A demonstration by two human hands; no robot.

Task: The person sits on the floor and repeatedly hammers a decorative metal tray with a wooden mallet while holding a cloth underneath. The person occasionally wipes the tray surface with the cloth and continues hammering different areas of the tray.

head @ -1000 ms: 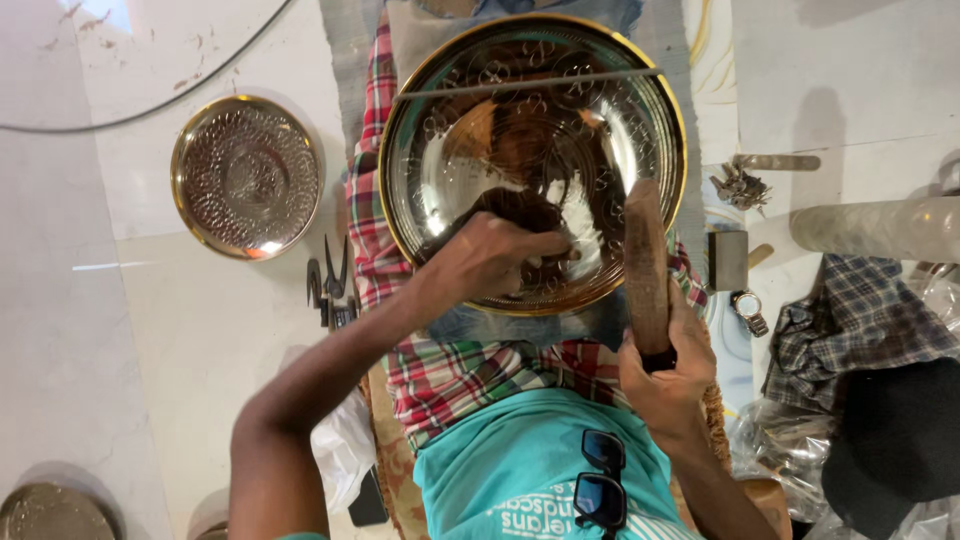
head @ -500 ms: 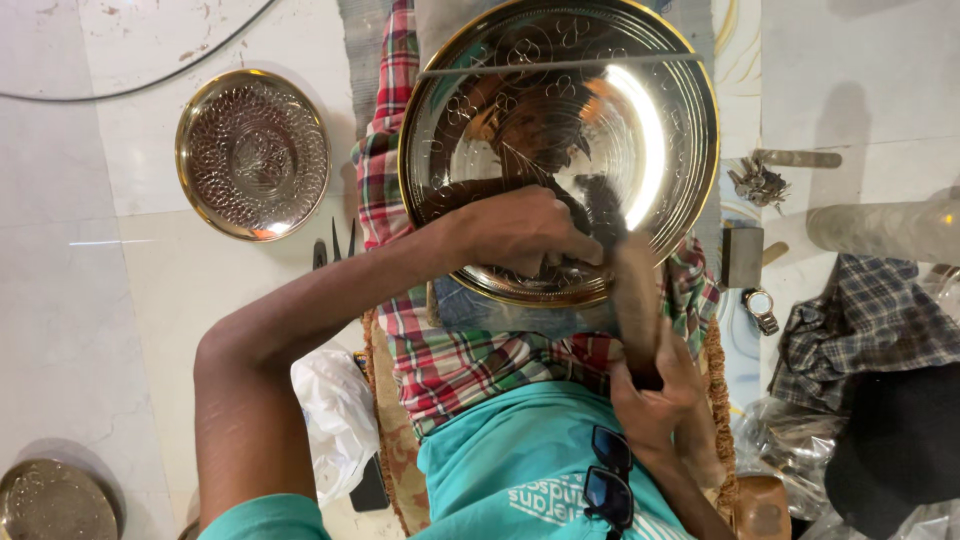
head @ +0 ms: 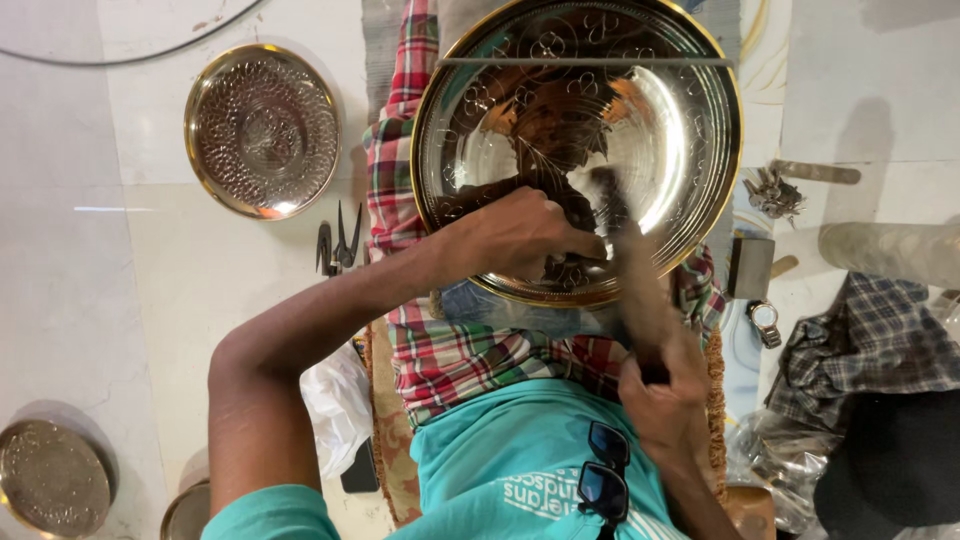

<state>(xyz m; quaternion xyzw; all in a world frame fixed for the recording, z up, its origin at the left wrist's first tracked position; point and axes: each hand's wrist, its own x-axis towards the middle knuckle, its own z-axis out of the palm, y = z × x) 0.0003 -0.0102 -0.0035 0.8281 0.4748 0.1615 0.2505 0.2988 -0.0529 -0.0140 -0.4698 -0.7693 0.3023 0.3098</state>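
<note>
Gleaming round brass tray (head: 690, 120), engraved floral pattern, mirror-bright centre

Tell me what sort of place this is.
Probably a metal engraver's floor workshop: a large engraved brass tray under the hands, finished embossed plates on the pale floor, and small hand tools alongside.

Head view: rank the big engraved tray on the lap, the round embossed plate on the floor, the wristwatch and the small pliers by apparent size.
1. Big engraved tray, though it sits nearer the camera.
2. Round embossed plate.
3. and 4. Small pliers and wristwatch look alike; no firm ranking.
</note>
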